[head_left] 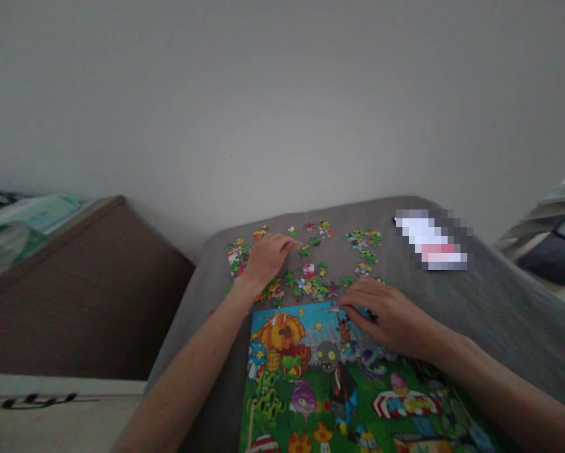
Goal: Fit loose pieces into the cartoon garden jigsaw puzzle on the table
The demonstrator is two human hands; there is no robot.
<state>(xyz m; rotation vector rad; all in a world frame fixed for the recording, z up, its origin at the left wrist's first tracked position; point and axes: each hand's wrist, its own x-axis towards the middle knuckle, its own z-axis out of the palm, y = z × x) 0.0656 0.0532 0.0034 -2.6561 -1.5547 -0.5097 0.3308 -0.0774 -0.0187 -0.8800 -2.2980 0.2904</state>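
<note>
A colourful cartoon jigsaw puzzle with a pumpkin, plants and zombies lies flat in front of me. Beyond its far edge, loose puzzle pieces are scattered over grey cloth. My left hand is above the left part of these pieces, its fingertips pinched together; whether a piece is between them I cannot make out. At the puzzle's top edge is my right hand, fingers drawn together and pointing left. It covers the upper right of the picture, and what its fingertips hold, if anything, is hidden.
A phone with a lit, pixelated screen lies on the grey cloth surface at the right. A brown wooden panel stands at the left, with green and white bags behind it. A pale wall rises at the back.
</note>
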